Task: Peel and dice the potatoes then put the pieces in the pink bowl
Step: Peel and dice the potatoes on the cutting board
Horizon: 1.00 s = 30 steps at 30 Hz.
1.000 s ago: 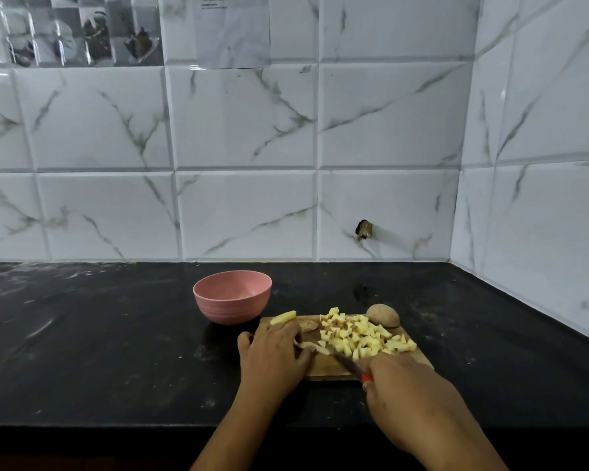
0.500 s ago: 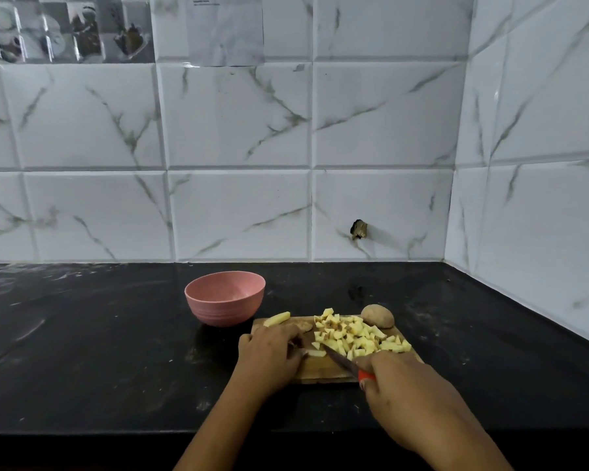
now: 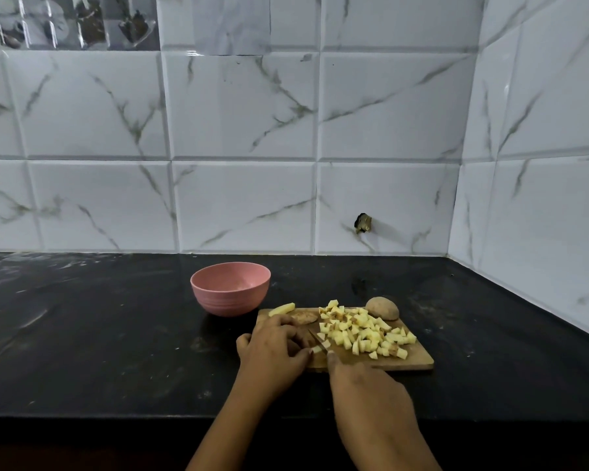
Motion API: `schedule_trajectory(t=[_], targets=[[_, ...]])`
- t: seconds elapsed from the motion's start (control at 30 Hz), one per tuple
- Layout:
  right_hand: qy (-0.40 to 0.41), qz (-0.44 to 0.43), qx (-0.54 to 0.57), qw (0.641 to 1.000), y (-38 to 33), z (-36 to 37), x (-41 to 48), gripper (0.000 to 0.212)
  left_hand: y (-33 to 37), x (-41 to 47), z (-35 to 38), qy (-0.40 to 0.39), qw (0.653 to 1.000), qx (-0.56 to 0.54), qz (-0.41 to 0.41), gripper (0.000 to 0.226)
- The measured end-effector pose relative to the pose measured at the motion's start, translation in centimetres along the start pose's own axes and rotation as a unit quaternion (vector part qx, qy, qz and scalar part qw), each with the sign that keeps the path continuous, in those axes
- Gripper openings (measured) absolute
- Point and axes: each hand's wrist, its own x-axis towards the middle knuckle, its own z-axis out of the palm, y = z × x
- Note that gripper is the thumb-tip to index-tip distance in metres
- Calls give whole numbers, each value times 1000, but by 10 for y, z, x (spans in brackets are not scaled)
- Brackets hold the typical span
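The black surface (image 3: 82,334) runs out wide to the left of my left fingers (image 3: 284,329), scuffed and streaked with pale smears. At the back it meets a wall of white marble-veined tiles (image 3: 238,130), and well to the right of my right fingers (image 3: 332,361) a second tiled wall closes the corner. A small dark hole (image 3: 363,224) sits low in the back wall, far beyond my right fingers.

The pink bowl (image 3: 230,290) stands on the surface beyond and to the left of my left fingers, just off the far left corner of the wooden cutting board (image 3: 417,361). A pale peeled potato strip (image 3: 281,309) lies at that corner just beyond my left fingers, with a brown scrap of peel (image 3: 303,316) beside it. The diced potato (image 3: 361,334) is heaped across the middle of the board, beyond my right fingers, and a whole unpeeled potato (image 3: 382,308) sits at the far edge behind the heap.

My left fingers are curled down on the near left part of the board, knuckles up. A small pale potato piece (image 3: 317,349) touches the thumb tip; whether they pinch it I cannot tell. The knife (image 3: 316,339) blade slants just to their right, its tip pointing away and leftward. My right fingers are clenched round its handle, which my hand hides, with the forefinger reaching forward over the board's near edge
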Motion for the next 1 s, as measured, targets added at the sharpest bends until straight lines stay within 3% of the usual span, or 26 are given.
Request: schedule_trajectory(t=[0.23, 0.43, 0.7, 1.0], targets=[[56, 36, 25, 997, 8, 7, -6, 67, -5, -4, -5, 18, 999, -42, -27, 10], [-11, 26, 35, 999, -1, 3, -15, 68, -4, -6, -5, 25, 999, -35, -24, 7], [30, -2, -13, 999, -13, 9, -1, 61, -3, -5, -3, 37, 999, -10, -21, 10], [59, 71, 22, 995, 11, 1, -12, 65, 11, 11, 0, 5, 999, 32, 12, 15]])
